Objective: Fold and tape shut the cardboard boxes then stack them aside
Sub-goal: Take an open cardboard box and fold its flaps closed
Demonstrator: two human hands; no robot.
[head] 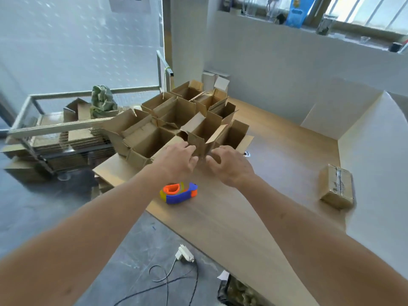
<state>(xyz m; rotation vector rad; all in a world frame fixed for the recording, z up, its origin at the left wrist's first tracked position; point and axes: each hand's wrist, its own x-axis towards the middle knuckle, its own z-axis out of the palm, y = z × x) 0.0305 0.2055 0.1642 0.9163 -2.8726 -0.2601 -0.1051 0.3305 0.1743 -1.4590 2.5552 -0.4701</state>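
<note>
Right now both hands work the nearest open box [202,138] at the front of the cluster of unfolded boxes [167,115] on the counter [276,151]: the left hand [180,161] pinches one upright flap, and the right hand [229,165] curls its grip round the neighbouring flap edge. Pulled unevenly, the thin flaps could crease or tear, or drag adjoining boxes out of line. The tape dispenser [178,192] lies just behind the wrists, where a forearm could knock it off the counter edge; one taped box [337,186] sits well apart to the right.

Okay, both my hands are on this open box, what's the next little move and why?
Probably fold its flaps down flat. Both the left hand and right hand hold the nearest open box, its flaps still upright, and the tape dispenser lies untouched nearby.
</note>
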